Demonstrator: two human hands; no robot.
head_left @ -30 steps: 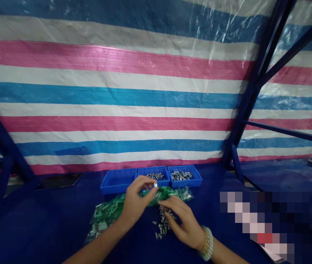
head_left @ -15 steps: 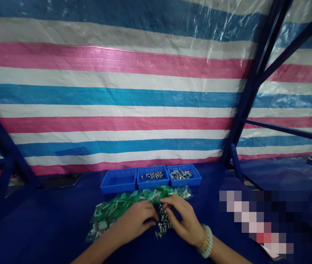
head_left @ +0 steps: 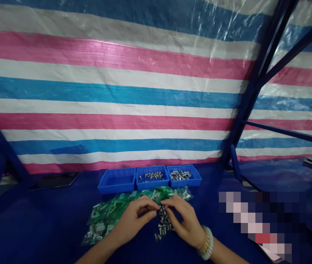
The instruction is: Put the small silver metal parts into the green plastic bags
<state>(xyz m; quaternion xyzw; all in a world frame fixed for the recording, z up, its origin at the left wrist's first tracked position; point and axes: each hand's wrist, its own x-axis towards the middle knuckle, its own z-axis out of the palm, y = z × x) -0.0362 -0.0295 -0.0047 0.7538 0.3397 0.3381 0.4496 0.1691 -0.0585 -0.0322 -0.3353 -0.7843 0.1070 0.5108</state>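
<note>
A small pile of short metal screws [head_left: 163, 223] lies on the blue table between my hands. At its left edge is my left hand [head_left: 136, 216], palm turned inward, with thumb and index finger drawn together in a pinch near the pile's top. Whatever sits between those fingertips is too small to make out. My right hand [head_left: 185, 220], with a beaded bracelet on the wrist, curves over the pile's right side. Its index finger and thumb are apart, the fingertips at the upper screws. Beyond both hands lie green-tinted clear plastic bags [head_left: 106, 214] with small parts inside, partly covered by my left hand.
Three blue bins stand in a row behind the bags: a bare left bin [head_left: 116, 181], a middle bin [head_left: 152, 185] with screws, and a right bin [head_left: 198, 179] with small metal pieces. A dark flat device [head_left: 58, 180] lies left. Blue frame posts [head_left: 244, 99] flank a striped tarp [head_left: 112, 95].
My left hand has shifted slightly up and right, its fingertips now at the top of the pile, near my right fingertips. My right hand stays almost in place.
</note>
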